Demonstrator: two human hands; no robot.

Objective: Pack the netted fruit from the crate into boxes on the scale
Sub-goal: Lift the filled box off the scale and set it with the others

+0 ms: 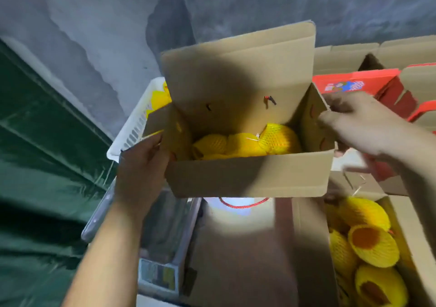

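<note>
Two hands are seen on an open cardboard box (pixel 247 177) held up in the middle of the view. The left hand (pixel 141 165) is pressed against the box's left wall, with the thumb hooked over the edge and the fingers hidden behind the cardboard, so the box is gripped on that side. The right hand (pixel 361 127) is blurred at the box's right wall; its fingers are curled at the top edge of that wall, and it appears to be clamped on it, though the blur keeps this from being certain. Inside the box several yellow netted fruit (pixel 247 141) are packed along the bottom, and the far flap stands upright behind them. A red cord handle (pixel 243 204) hangs below the near flap.

Under and left of the box, a metal scale (pixel 165 236) is seen, with its display panel (pixel 158 275) at the near end. Far left, a white slotted crate (pixel 134 127) is partly hidden by the box, with more yellow netting showing in it. Near right, a second cardboard box (pixel 306 247) is filled with netted fruit (pixel 372 243), some showing orange skin through the net opening. Far right, red printed cartons (pixel 354 82) are stacked. A green tarp (pixel 47 153) is spread along the left.
</note>
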